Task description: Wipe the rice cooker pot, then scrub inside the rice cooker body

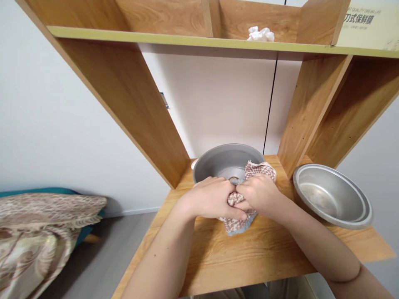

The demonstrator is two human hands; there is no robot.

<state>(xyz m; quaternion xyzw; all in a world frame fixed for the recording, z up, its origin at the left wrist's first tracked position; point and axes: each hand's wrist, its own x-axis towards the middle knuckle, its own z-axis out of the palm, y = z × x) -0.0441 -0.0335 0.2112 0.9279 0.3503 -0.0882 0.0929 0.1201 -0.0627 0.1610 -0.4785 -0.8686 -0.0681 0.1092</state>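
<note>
A red-brown and white patterned cloth (pixel 261 168) with a grey-blue edge is bunched between my two hands, over the near rim of a grey round pot (pixel 207 164). My left hand (pixel 215 197) is closed on it from the left, the thumb pointing right across its lower part. From the right, my right hand (pixel 258 193) grips the cloth in a fist, its knuckles close to the left hand's. One end sticks up at the upper right and another hangs down below the hands. The fingertips are mostly hidden. A small ring-like mark shows inside the pot.
A silver metal bowl (pixel 330 195) sits at the right of the wooden desk (pixel 218 257). Wooden uprights rise at both sides, under a shelf (pixel 187 39) with crumpled white tissue (pixel 261 34) and a pale box (pixel 370 29). A fabric-covered seat (pixel 46 232) is at left.
</note>
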